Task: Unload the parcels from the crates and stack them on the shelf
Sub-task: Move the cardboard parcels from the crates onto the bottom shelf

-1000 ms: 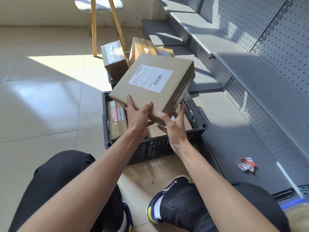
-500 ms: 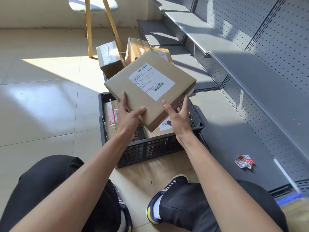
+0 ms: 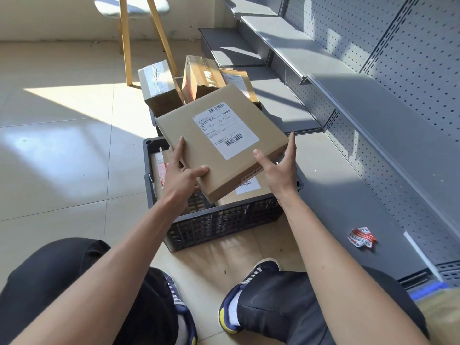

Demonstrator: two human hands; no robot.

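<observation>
Flat brown cardboard parcel (image 3: pixel 219 145) held above the black slatted plastic crate (image 3: pixel 224 220), left hand (image 3: pixel 183 175) and right hand (image 3: pixel 280 170) gripping its near edges, white barcoded shipping label (image 3: pixel 225 129) facing up — print too small to read.

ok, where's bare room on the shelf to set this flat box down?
Best patch: the bottom shelf right of the black crate, bare from the crate's right wall to the pegboard back, ahead of the crumpled sticker. The upper shelf also looks bare. Crowded: the crate itself and the far boxes. Both hands, left and right, hold the flat box.
</observation>
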